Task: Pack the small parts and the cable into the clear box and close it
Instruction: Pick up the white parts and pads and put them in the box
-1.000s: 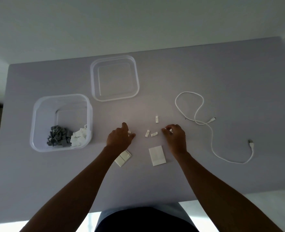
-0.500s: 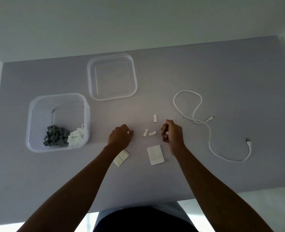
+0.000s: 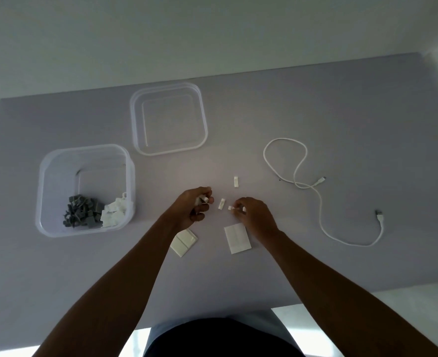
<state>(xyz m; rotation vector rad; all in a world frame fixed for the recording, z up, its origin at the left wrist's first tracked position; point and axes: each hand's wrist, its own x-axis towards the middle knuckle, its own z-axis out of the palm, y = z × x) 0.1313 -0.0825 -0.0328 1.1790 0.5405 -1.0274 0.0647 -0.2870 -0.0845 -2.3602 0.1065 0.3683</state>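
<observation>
Clips lay scattered at the middle of the grey table [image 3: 316,104], small and white: 1 clip [image 3: 236,181] stood alone toward the far side with its long axis running away from the person, and another clip [image 3: 221,203] lay between the 2 hands, tilted slightly off that same line. The left hand [image 3: 193,208] was curled, its fingers [image 3: 204,202] closed together around a few white pieces [image 3: 202,200] gathered against the palm. The right hand [image 3: 255,215] had its fingertips [image 3: 237,209] pinched on a small white clip [image 3: 230,208] at the table surface. Nearer the person, a white backing sheet [image 3: 237,238] lay flat just beside the right wrist, and a second folded white sheet [image 3: 183,242] lay partly under the left wrist. The clear box [image 3: 85,190] sat well to the left, open, with a heap of grey parts [image 3: 82,212] and a smaller heap of white parts [image 3: 115,213] in its near half. Its clear lid [image 3: 169,118] rested apart, beyond the box and to its right. The white cable [image 3: 321,202] sprawled loose on the right side of the table, 1 loop toward the far edge and its 2 plugs apart. A pale wall rose behind the table, and a bright floor showed below its near edge.
</observation>
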